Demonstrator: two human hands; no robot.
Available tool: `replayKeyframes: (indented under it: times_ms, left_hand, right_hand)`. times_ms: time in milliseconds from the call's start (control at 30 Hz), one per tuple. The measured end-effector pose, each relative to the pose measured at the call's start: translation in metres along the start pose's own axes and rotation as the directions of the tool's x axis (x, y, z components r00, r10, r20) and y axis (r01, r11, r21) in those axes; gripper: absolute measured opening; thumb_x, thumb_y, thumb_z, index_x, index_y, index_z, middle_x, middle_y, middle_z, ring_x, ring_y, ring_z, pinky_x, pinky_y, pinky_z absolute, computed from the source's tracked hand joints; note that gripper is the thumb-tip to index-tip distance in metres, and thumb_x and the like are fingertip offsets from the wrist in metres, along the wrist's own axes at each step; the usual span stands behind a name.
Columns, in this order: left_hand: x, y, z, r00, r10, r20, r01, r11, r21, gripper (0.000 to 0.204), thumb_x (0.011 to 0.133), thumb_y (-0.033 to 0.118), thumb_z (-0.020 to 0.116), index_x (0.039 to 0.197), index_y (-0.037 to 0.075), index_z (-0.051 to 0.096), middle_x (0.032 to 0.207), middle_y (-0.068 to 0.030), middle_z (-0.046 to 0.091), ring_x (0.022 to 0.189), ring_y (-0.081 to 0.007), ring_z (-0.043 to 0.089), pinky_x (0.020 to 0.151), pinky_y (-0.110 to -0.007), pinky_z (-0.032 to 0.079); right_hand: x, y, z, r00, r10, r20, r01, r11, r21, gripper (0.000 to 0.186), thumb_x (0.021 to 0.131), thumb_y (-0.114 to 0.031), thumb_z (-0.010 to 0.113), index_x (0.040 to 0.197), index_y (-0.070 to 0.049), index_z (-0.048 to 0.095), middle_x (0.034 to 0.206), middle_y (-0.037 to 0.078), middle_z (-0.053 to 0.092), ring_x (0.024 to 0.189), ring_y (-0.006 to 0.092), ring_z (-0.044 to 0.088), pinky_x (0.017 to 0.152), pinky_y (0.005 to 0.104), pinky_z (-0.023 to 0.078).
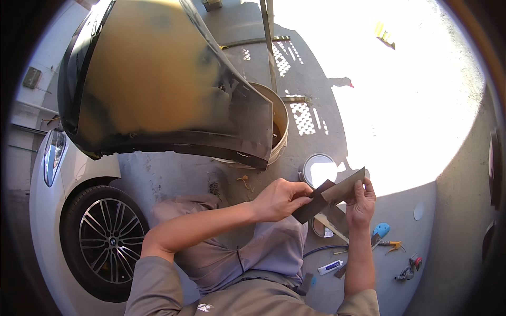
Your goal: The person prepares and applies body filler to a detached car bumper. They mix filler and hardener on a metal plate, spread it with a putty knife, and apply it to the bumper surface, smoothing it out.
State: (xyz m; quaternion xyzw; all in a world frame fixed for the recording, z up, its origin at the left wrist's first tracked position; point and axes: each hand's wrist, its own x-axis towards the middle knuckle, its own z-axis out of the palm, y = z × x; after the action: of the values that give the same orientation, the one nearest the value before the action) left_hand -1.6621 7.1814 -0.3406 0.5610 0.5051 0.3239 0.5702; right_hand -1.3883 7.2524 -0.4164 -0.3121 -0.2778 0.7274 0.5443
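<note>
My left hand [279, 200] pinches a dark, thin rectangular sheet [305, 210] with its thumb and fingers. My right hand [360, 208] grips a grey-brown flat sheet [342, 187], which overlaps the dark one at an angle in front of me. Whether these are scraper blades or abrasive sheets I cannot tell. Behind them on the floor is an open round tin [316, 168], with another small can [319, 229] and a pale stick [332, 227] below the sheets, partly hidden.
A car panel with tan patches [153, 68] lies raised over a white bucket [279, 116]. A white car [71, 168] stands at left. A tube [330, 267], blue pad [381, 230], yellow-handled air tool [392, 245] and metal spray gun [408, 269] lie at right.
</note>
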Motion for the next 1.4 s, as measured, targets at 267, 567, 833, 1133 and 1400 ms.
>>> replayKeyframes:
  times_ms: [267, 567, 833, 1133, 1400]
  left_hand:
    - [-0.105, -0.046, -0.094, 0.971, -0.013, -0.239, -0.11, 0.862, -0.494, 0.019, 0.104, 0.017, 0.064, 0.105, -0.001, 0.063, 0.082, -0.0044, 0.067, 0.073, -0.0094, 0.06, 0.07, -0.025, 0.049]
    - [-0.079, -0.047, -0.118, 0.78, -0.346, -0.522, 0.024, 0.849, -0.528, 0.038, 0.106, 0.044, 0.069, 0.107, 0.006, 0.064, 0.066, 0.0026, 0.052, 0.052, -0.0043, 0.046, 0.051, -0.025, 0.035]
    - [-0.061, -0.05, -0.112, 0.7, -0.191, -0.688, 0.025, 0.969, -0.244, 0.027, 0.105, 0.029, 0.075, 0.107, 0.004, 0.068, 0.091, 0.0016, 0.063, 0.083, -0.0092, 0.054, 0.078, -0.028, 0.044]
    - [-0.06, -0.059, -0.12, 0.741, -0.192, -0.643, 0.084, 0.977, -0.196, 0.036, 0.101, 0.029, 0.081, 0.118, -0.001, 0.073, 0.109, -0.0066, 0.077, 0.099, -0.0156, 0.066, 0.093, -0.032, 0.051]
    - [-0.059, -0.058, -0.115, 0.729, -0.122, -0.674, 0.029, 0.989, -0.147, 0.049, 0.099, 0.041, 0.079, 0.122, -0.002, 0.071, 0.11, -0.013, 0.077, 0.098, -0.0259, 0.069, 0.096, -0.036, 0.052]
  right_hand:
    - [0.102, 0.011, 0.165, 0.973, 0.134, 0.187, -0.041, 0.9, -0.434, 0.047, 0.105, -0.016, 0.073, 0.144, 0.002, 0.054, 0.12, 0.011, 0.072, 0.104, 0.0147, 0.07, 0.092, 0.0301, 0.058]
    - [0.142, 0.04, 0.276, 0.883, -0.156, 0.443, 0.454, 0.523, -0.721, 0.044, 0.095, -0.028, 0.082, 0.124, -0.001, 0.063, 0.097, 0.021, 0.078, 0.089, 0.0314, 0.078, 0.082, 0.0408, 0.059]
    - [0.143, 0.046, 0.305, 0.742, -0.32, 0.588, 0.663, 0.48, -0.575, 0.041, 0.092, -0.024, 0.083, 0.121, -0.001, 0.065, 0.095, 0.021, 0.078, 0.086, 0.0356, 0.078, 0.08, 0.0419, 0.059]
    - [0.137, 0.042, 0.305, 0.744, -0.31, 0.592, 0.666, 0.423, -0.615, 0.037, 0.097, -0.021, 0.082, 0.123, -0.001, 0.065, 0.101, 0.012, 0.077, 0.094, 0.017, 0.074, 0.084, 0.0325, 0.059]
    - [0.139, 0.046, 0.318, 0.598, -0.424, 0.68, 0.801, 0.286, -0.526, 0.04, 0.095, -0.023, 0.084, 0.123, 0.0, 0.066, 0.099, 0.014, 0.077, 0.093, 0.0193, 0.075, 0.084, 0.0346, 0.06]
